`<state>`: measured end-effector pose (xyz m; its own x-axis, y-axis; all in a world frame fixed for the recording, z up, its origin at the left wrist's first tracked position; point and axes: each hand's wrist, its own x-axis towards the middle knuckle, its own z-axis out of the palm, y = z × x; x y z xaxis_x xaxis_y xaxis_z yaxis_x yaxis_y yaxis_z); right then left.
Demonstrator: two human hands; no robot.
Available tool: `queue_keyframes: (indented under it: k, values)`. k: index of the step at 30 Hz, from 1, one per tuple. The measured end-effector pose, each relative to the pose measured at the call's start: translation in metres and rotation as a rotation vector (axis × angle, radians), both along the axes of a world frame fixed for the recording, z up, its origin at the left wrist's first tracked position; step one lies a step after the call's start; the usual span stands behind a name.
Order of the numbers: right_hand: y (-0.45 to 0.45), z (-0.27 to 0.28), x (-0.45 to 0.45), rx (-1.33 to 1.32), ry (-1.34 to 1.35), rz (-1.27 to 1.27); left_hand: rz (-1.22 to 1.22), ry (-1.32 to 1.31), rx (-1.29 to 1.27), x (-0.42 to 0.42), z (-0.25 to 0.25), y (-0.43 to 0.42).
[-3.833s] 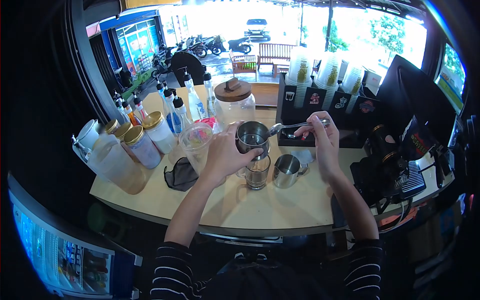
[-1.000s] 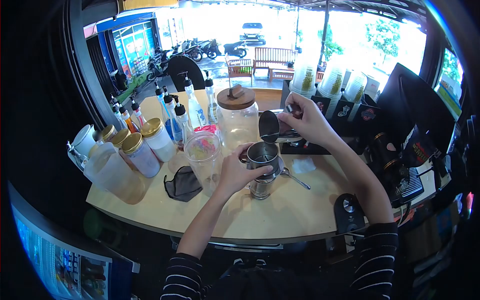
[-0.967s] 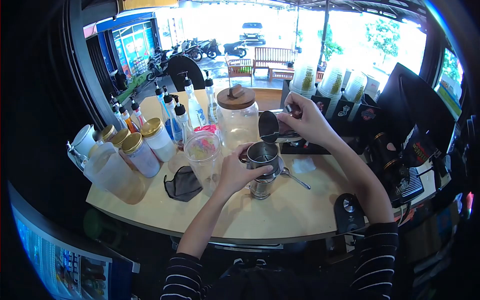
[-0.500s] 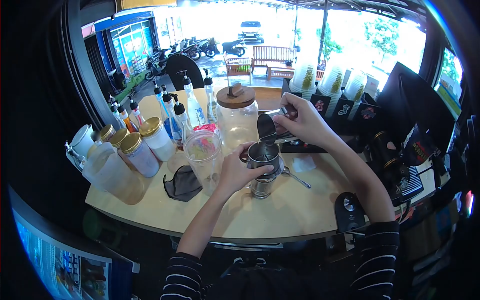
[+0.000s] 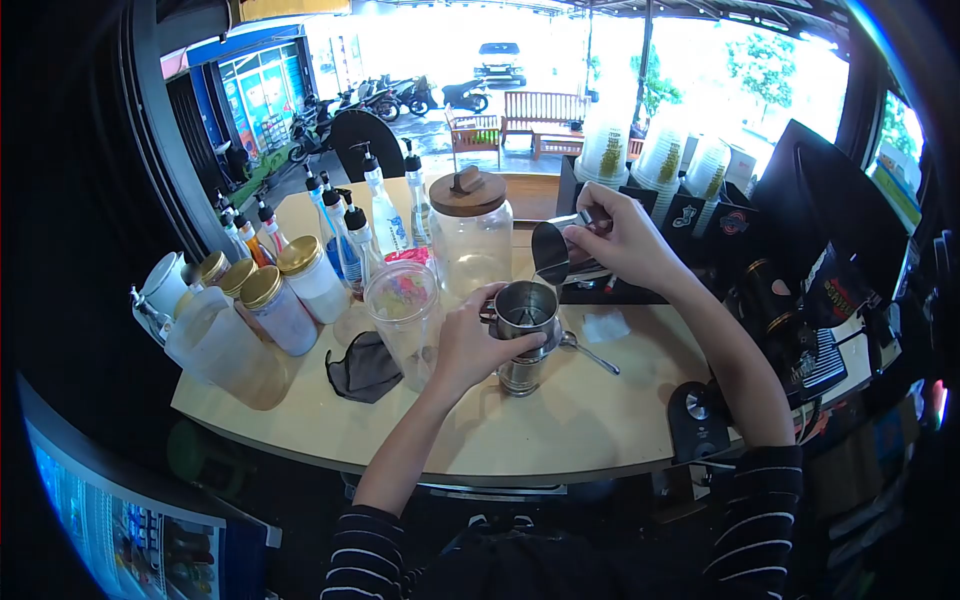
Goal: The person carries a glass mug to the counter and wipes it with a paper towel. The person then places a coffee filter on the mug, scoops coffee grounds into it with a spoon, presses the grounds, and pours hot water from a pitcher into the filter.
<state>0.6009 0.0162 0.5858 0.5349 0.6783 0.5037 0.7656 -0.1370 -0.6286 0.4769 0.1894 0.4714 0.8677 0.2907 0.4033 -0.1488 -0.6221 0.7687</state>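
My left hand (image 5: 468, 345) is closed around a metal drip coffee filter (image 5: 527, 304), with the thumb across its front. The filter sits upright on a glass (image 5: 519, 377) that stands on the counter. Its inside shows as shiny metal; I cannot tell how full it is. Above and to the right of the filter, my right hand (image 5: 628, 240) grips a metal pitcher (image 5: 551, 252) by its handle side. The pitcher is tilted, its mouth facing left and down. Whether any liquid runs from it is unclear.
Behind the filter stands a wood-lidded glass jar (image 5: 472, 240). Left are a clear plastic cup (image 5: 402, 320), dark cloth (image 5: 364, 367), gold-lidded jars (image 5: 318, 280) and pump bottles (image 5: 385, 205). Right lie a spoon (image 5: 592, 354), tissue (image 5: 606, 325) and black scale (image 5: 698, 425).
The pitcher in my right hand has moved right and slightly away from the filter, uncovering more of its opening. My left hand stays around the filter.
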Motion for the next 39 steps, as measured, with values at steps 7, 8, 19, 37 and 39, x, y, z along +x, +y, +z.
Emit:
queue_keyframes:
  k: [7,8,19,37,39]
  values:
    - [-0.008,-0.003,0.006,-0.005,-0.025,0.006,0.055,-0.068,0.088,-0.005,0.007,-0.008]
    - [-0.008,-0.003,0.006,-0.002,-0.009,0.007,0.055,-0.068,0.088,-0.003,0.005,-0.008]
    - [0.001,0.01,-0.016,0.022,-0.019,0.049,0.154,-0.265,0.335,-0.001,0.005,-0.018]
    - [-0.018,0.014,-0.025,-0.046,-0.066,0.025,0.216,-0.303,0.521,-0.001,0.005,-0.013]
    - [-0.02,0.013,-0.022,-0.061,-0.062,-0.004,0.216,-0.286,0.534,-0.002,0.007,-0.013]
